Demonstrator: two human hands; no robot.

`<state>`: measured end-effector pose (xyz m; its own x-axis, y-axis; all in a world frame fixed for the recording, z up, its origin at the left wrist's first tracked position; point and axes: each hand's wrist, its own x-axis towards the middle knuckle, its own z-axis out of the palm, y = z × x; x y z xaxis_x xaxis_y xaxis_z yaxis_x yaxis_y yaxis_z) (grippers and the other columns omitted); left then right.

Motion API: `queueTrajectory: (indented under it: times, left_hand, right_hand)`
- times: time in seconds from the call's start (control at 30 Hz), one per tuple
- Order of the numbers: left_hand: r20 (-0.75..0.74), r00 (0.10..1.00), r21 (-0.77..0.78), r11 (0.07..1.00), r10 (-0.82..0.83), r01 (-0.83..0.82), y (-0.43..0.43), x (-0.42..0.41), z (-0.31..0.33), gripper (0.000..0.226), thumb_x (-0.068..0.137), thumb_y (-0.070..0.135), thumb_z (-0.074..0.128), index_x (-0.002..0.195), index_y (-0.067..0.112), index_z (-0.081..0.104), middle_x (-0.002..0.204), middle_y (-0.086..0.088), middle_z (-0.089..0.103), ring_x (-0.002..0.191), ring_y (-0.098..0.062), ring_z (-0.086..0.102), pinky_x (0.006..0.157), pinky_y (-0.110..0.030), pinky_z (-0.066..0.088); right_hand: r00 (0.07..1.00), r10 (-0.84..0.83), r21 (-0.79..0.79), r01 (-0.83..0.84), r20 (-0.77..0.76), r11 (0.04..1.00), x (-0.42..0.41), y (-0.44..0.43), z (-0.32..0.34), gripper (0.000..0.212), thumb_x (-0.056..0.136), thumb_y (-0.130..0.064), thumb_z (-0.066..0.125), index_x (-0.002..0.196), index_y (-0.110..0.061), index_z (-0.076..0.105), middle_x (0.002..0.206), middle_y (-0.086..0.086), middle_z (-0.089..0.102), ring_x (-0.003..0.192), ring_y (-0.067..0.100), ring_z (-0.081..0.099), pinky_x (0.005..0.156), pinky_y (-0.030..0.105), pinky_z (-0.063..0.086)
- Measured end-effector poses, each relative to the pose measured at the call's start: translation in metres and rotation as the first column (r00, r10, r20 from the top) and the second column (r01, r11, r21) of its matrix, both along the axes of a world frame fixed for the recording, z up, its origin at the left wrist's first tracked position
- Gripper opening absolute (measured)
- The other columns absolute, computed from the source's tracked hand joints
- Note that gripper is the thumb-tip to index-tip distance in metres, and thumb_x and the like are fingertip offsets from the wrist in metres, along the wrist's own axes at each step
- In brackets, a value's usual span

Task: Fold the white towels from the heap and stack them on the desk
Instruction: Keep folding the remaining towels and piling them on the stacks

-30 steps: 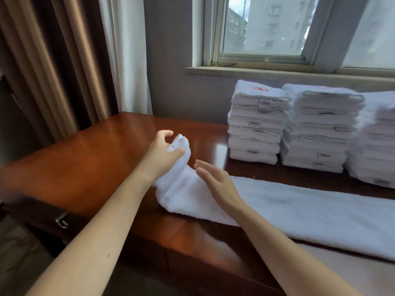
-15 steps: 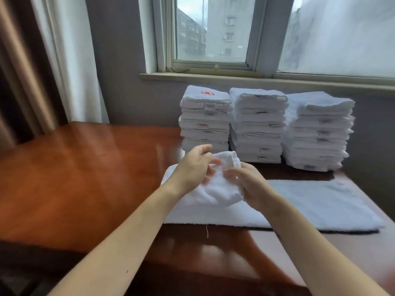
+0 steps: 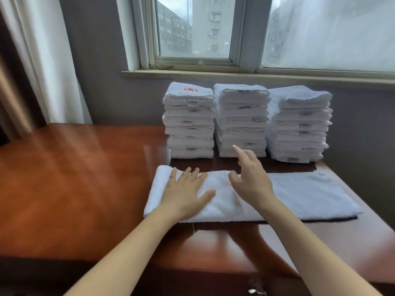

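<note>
A long white towel lies flat across the glossy reddish-brown surface, running from 9 to 3 o'clock just ahead of the person. Its 9 o'clock end is doubled back over itself into a thicker pad, while the 3 o'clock half is a single layer reaching close to the surface's edge. The left hand lies palm down on that doubled end, fingers straight and spread, thumb out towards 3 o'clock, pressing the cloth and grasping nothing. The right hand is just beside it at its 3 o'clock, over the middle of the towel, released, with the forefinger lifted towards 12 o'clock and the other fingers loosely bent. Whether its thumb touches the cloth cannot be told. A loose thread hangs from the towel's 6 o'clock edge below the left hand. At 12 o'clock from the towel, near it but apart, three piles of folded white towels stand side by side against the grey wall: the left pile with a red emblem on its top towel, the middle pile, whose lower front is partly hidden by the right hand, and the right pile. Above them at 12 o'clock are a window sill and a window with buildings outside. A pale curtain hangs at 10 o'clock.
</note>
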<state>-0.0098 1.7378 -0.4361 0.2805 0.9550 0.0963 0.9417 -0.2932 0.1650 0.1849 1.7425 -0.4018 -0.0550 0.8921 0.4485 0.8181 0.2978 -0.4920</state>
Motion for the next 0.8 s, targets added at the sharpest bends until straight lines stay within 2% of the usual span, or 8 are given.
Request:
queueTrajectory:
  times: [0.03,0.1,0.17,0.23,0.3,0.5,0.67,0.8]
  left_hand:
    - [-0.011,1.000,-0.002,1.000,0.004,-0.004,0.001,0.000,-0.001,0.080,0.085,0.075,0.010,0.155,0.038,0.013,0.165,0.008,0.007,0.151,-0.012,-0.003,0.119,-0.047,-0.015]
    - [-0.030,0.999,-0.010,1.000,0.018,-0.018,0.003,0.000,-0.002,0.080,0.083,0.077,0.009,0.155,0.041,0.011,0.165,0.008,0.006,0.151,-0.011,-0.005,0.118,-0.051,-0.016]
    - [-0.047,0.998,-0.021,0.999,0.044,-0.045,0.005,-0.001,-0.003,0.079,0.083,0.078,0.010,0.154,0.044,0.009,0.165,0.008,0.004,0.151,-0.012,-0.006,0.116,-0.054,-0.018]
    - [-0.051,0.997,-0.033,0.998,0.059,-0.060,0.007,-0.002,-0.003,0.078,0.083,0.079,0.011,0.153,0.046,0.009,0.165,0.007,0.003,0.151,-0.013,-0.006,0.115,-0.055,-0.018]
    - [-0.044,0.997,-0.041,0.997,0.056,-0.058,0.008,-0.005,-0.002,0.079,0.082,0.080,0.011,0.153,0.046,0.008,0.165,0.007,0.003,0.151,-0.013,-0.006,0.115,-0.056,-0.016]
    - [-0.022,0.995,-0.034,0.994,0.102,-0.102,0.007,-0.040,-0.004,0.084,0.077,0.083,0.005,0.153,0.048,0.008,0.165,0.007,0.001,0.151,-0.011,-0.008,0.115,-0.053,-0.018]
    - [-0.034,0.988,-0.051,0.987,0.154,-0.155,-0.003,-0.100,-0.001,0.076,0.082,0.077,0.005,0.153,0.049,0.008,0.165,0.011,0.000,0.151,-0.008,-0.007,0.119,-0.050,-0.014]
    - [-0.081,0.982,-0.054,0.983,0.174,-0.178,-0.012,-0.126,0.004,0.064,0.092,0.067,0.016,0.153,0.049,0.007,0.165,0.010,0.000,0.151,-0.008,-0.006,0.120,-0.048,-0.012]
  right_hand:
    - [0.997,0.075,0.015,-0.076,0.013,0.997,-0.001,0.000,0.001,0.063,0.091,-0.016,0.053,0.151,-0.022,0.035,0.145,-0.007,0.044,0.130,0.013,0.043,0.099,0.034,0.044]
    - [0.971,0.227,-0.149,-0.213,0.080,0.966,-0.006,-0.001,-0.005,0.054,0.099,-0.019,0.046,0.152,-0.022,0.034,0.156,-0.007,0.035,0.146,0.010,0.024,0.117,0.034,0.023]
    - [0.936,0.282,-0.356,-0.195,0.210,0.914,-0.006,-0.002,-0.020,0.053,0.104,-0.032,0.035,0.155,-0.022,0.024,0.163,-0.006,0.017,0.150,0.008,0.005,0.121,0.036,0.003]
    - [0.941,0.255,-0.395,-0.152,0.223,0.906,-0.002,-0.002,-0.030,0.056,0.104,-0.041,0.029,0.157,-0.025,0.019,0.165,-0.008,0.007,0.150,0.004,0.000,0.121,0.032,-0.004]
    - [0.950,0.230,-0.380,-0.136,0.214,0.915,-0.002,-0.001,-0.032,0.057,0.103,-0.046,0.028,0.157,-0.027,0.018,0.165,-0.008,0.006,0.149,0.003,0.002,0.120,0.029,-0.005]
    - [0.949,0.219,-0.368,-0.125,0.225,0.921,-0.038,-0.005,-0.036,0.059,0.103,-0.046,0.023,0.157,-0.026,0.014,0.165,-0.007,0.002,0.150,0.004,-0.001,0.121,0.031,-0.007]
    - [0.953,0.231,-0.344,-0.154,0.197,0.926,-0.101,-0.012,-0.041,0.060,0.102,-0.045,0.021,0.157,-0.023,0.014,0.165,-0.002,0.002,0.151,0.010,-0.001,0.121,0.035,-0.007]
    - [0.951,0.242,-0.348,-0.164,0.192,0.923,-0.132,-0.015,-0.041,0.059,0.102,-0.042,0.022,0.157,-0.021,0.014,0.165,0.000,0.003,0.151,0.012,-0.001,0.121,0.037,-0.007]
